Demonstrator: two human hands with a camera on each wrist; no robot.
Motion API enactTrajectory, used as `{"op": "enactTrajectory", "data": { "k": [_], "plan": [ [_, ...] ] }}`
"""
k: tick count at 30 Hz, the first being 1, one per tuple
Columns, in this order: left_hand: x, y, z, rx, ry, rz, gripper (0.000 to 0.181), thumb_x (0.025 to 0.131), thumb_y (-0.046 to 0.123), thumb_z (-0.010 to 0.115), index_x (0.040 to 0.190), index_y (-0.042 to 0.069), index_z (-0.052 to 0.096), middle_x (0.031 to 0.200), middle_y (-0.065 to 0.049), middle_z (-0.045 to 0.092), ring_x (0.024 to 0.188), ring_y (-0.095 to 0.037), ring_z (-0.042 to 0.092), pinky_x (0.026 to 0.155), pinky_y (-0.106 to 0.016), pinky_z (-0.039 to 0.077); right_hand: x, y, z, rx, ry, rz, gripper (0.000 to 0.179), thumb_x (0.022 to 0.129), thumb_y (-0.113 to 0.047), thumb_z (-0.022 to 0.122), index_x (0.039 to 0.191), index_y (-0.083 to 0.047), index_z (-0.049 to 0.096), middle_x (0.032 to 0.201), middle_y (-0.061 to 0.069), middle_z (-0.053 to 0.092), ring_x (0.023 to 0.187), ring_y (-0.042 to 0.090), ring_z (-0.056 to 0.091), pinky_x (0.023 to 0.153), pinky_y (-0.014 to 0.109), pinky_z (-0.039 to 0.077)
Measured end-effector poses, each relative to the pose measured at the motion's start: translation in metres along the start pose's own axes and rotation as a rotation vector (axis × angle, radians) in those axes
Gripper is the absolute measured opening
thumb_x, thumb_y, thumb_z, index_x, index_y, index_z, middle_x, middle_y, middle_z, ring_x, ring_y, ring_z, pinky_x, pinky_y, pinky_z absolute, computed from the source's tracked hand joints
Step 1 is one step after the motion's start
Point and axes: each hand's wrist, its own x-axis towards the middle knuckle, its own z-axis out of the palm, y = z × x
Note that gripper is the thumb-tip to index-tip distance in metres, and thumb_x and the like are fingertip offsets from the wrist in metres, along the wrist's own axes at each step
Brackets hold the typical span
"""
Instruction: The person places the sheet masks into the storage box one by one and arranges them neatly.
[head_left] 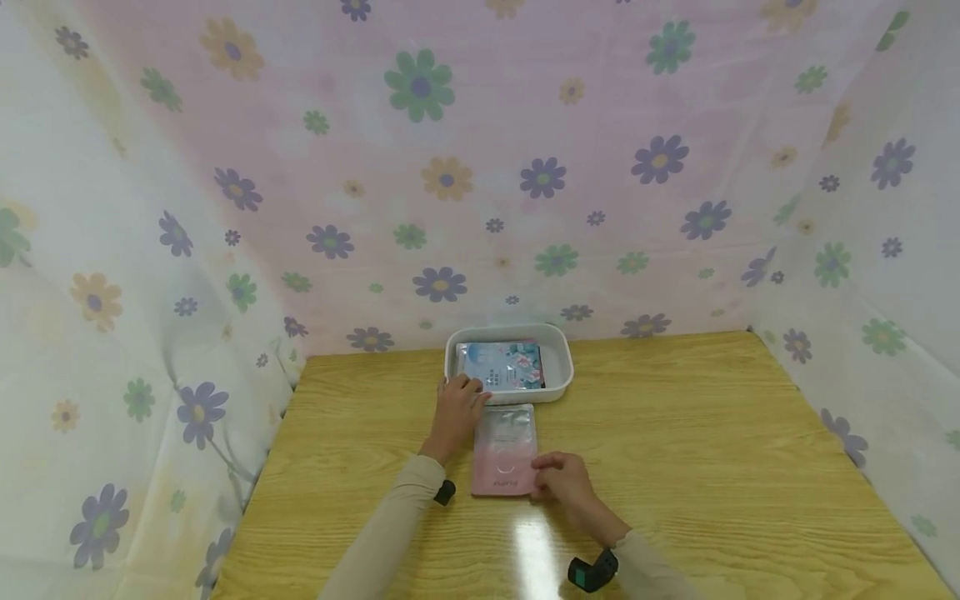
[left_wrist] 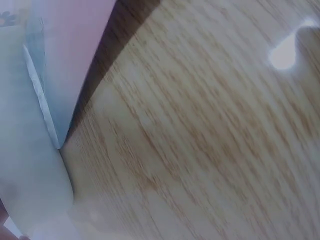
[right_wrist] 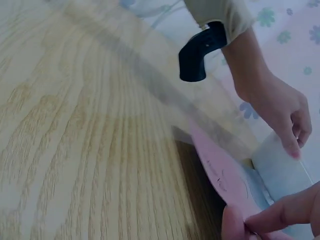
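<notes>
A pink and silver pouch [head_left: 504, 454] lies in front of a white plastic bin [head_left: 558, 387]. My right hand [head_left: 564, 482] pinches the pouch by its lower right corner, between thumb and fingers. In the right wrist view the near end of the pouch [right_wrist: 220, 172] is tipped up off the table, with a shadow under it. At the bin's front left, my left hand [head_left: 454, 412] grips the rim. The left wrist view has the pouch's silver end [left_wrist: 62, 110] right against the bin's wall [left_wrist: 30, 150]; the left hand is mostly out of that frame.
Inside the bin lie blue floral pouches [head_left: 495, 367], stacked toward its left side. The bin stands at the back edge of the wooden table [head_left: 675, 467], close to a flowered curtain [head_left: 487, 167] that also runs along both sides.
</notes>
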Motion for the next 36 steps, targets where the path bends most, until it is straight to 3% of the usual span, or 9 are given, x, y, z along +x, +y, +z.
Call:
{"op": "enactTrajectory", "data": {
  "k": [3,9,18,25,27,33,36],
  "plan": [
    [-0.001,0.0,0.001,0.005,-0.002,0.0,0.017,0.085,0.022,0.072,0.086,0.007,0.065,0.082,-0.004,0.056,0.082,-0.021,0.055,0.093,-0.063,0.036,-0.002,-0.002,-0.001,0.024,0.012,0.038,0.038,0.076,0.01,0.058,0.113,0.013,0.057,0.09,0.02,0.062,0.062,0.021,0.062,0.057,0.036,0.055],
    [-0.001,0.0,0.003,0.001,0.023,0.021,0.017,0.085,0.022,0.072,0.085,0.007,0.065,0.081,-0.005,0.056,0.08,-0.021,0.055,0.091,-0.064,0.037,-0.007,0.0,0.004,0.08,0.09,-0.013,0.059,0.073,0.014,0.065,0.128,0.013,0.045,0.117,0.028,0.05,0.075,0.021,0.061,0.065,0.038,0.056],
    [-0.002,0.001,0.004,-0.015,-0.004,-0.001,0.017,0.087,0.024,0.069,0.085,0.008,0.064,0.083,-0.005,0.057,0.082,-0.022,0.055,0.092,-0.063,0.036,-0.005,0.005,-0.002,0.152,0.211,-0.045,0.043,0.081,0.014,0.053,0.124,0.009,0.055,0.135,0.028,0.044,0.103,0.025,0.052,0.067,0.021,0.049],
    [0.001,-0.001,0.003,-0.026,-0.007,-0.019,0.017,0.087,0.024,0.069,0.087,0.008,0.063,0.085,-0.006,0.056,0.084,-0.023,0.055,0.094,-0.062,0.034,-0.006,-0.001,-0.013,0.213,0.206,-0.072,0.052,0.082,0.017,0.05,0.133,0.006,0.048,0.135,0.028,0.044,0.1,0.027,0.054,0.063,0.026,0.052],
    [0.001,-0.001,0.002,-0.029,-0.002,-0.015,0.017,0.086,0.023,0.07,0.086,0.007,0.063,0.085,-0.006,0.056,0.083,-0.023,0.055,0.094,-0.063,0.034,-0.006,-0.001,-0.017,0.168,0.205,-0.082,0.055,0.08,0.018,0.054,0.132,0.004,0.049,0.138,0.025,0.042,0.096,0.023,0.053,0.061,0.023,0.05],
    [0.0,-0.002,0.003,-0.034,-0.005,-0.005,0.016,0.085,0.022,0.071,0.086,0.007,0.063,0.084,-0.006,0.056,0.082,-0.022,0.056,0.094,-0.063,0.034,-0.009,0.0,-0.034,-0.015,0.22,-0.133,0.049,0.076,0.017,0.056,0.123,0.003,0.06,0.137,0.02,0.046,0.052,0.008,0.041,0.049,0.019,0.04],
    [0.0,-0.003,0.004,-0.034,-0.007,-0.01,0.016,0.085,0.022,0.071,0.086,0.007,0.063,0.084,-0.006,0.056,0.082,-0.022,0.055,0.095,-0.062,0.033,-0.011,-0.001,-0.043,-0.067,0.206,-0.145,0.04,0.081,0.012,0.057,0.12,0.004,0.061,0.133,0.022,0.05,0.06,0.004,0.05,0.054,0.018,0.044]
  ]
}}
